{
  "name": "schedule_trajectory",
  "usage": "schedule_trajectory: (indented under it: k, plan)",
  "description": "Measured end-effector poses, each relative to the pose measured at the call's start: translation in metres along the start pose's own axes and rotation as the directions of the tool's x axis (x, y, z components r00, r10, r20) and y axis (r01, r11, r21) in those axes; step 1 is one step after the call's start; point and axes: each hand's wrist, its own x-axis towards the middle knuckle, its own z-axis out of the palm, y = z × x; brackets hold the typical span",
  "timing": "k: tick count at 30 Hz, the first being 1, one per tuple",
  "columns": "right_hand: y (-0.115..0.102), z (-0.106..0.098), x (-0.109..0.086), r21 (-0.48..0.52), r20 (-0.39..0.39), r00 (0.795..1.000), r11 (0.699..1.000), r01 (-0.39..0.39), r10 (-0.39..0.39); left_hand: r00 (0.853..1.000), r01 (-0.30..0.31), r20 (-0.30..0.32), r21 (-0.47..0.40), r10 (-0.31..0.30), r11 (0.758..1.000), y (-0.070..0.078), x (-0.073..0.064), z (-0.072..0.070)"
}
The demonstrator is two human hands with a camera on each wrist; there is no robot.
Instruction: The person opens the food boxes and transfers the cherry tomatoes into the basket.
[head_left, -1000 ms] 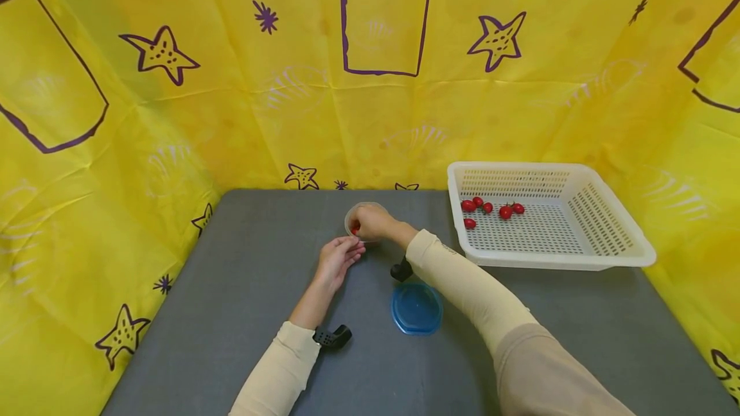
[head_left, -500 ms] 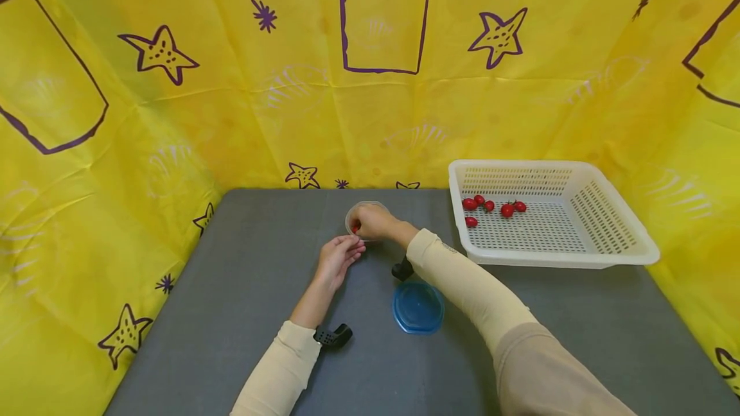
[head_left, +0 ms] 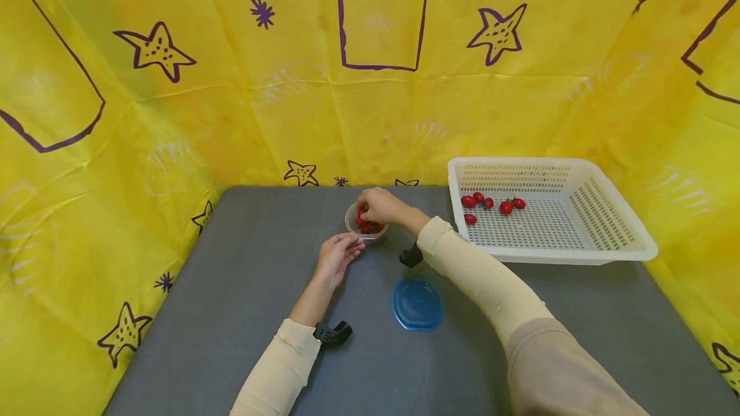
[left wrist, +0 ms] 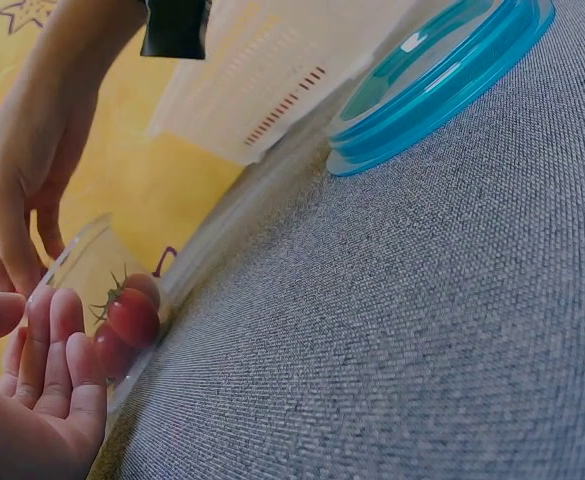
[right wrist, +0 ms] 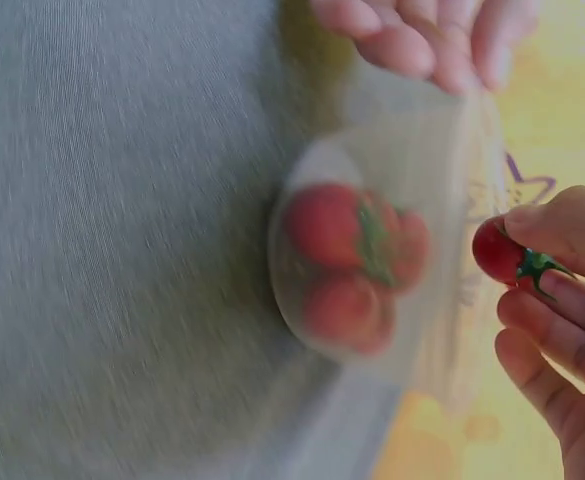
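Observation:
A small clear plastic container (head_left: pixel 370 236) with several cherry tomatoes (head_left: pixel 367 228) in it stands on the grey table. My left hand (head_left: pixel 338 257) pinches its near rim between thumb and fingertips. Just above the opening, my right hand (head_left: pixel 383 206) holds one cherry tomato (right wrist: pixel 497 250) by thumb and fingers, its green stem end toward the palm in the right wrist view. Through the container's wall (right wrist: pixel 442 340) more red tomatoes (right wrist: pixel 322 225) show, slightly blurred. The left wrist view has the tomatoes (left wrist: pixel 132 316) behind the left fingers.
A blue round lid (head_left: pixel 418 304) lies on the table nearer to me, below the right forearm. At the back right stands a white perforated basket (head_left: pixel 613 257) with several tomatoes (head_left: pixel 506 207) at its left side. A yellow patterned cloth (head_left: pixel 231 114) hangs behind the table.
My right hand has risen from inside the container, moving slightly up and right with a cherry tomato, and the tomatoes below now show. The left hand stays at the rim.

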Motion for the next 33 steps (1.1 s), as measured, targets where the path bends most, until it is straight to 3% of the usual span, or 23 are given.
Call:
schedule_trajectory:
  k: [10,20,33]
  plan:
    - [0.014,-0.042,-0.012,-0.012,-0.002,1.0,1.0,-0.018,0.018,1.0,0.002,0.005,-0.031,-0.002,1.0,0.001,0.001,0.0]
    - [0.032,-0.061,-0.023,0.011,-0.05,0.999,1.0,-0.003,0.003,1.0,0.019,-0.007,-0.03,-0.019,0.999,0.001,0.0,0.002]
    - [0.049,-0.09,-0.04,-0.009,-0.09,0.993,0.997,-0.073,0.072,1.0,0.026,-0.01,-0.022,-0.026,0.999,0.002,0.0,0.002]
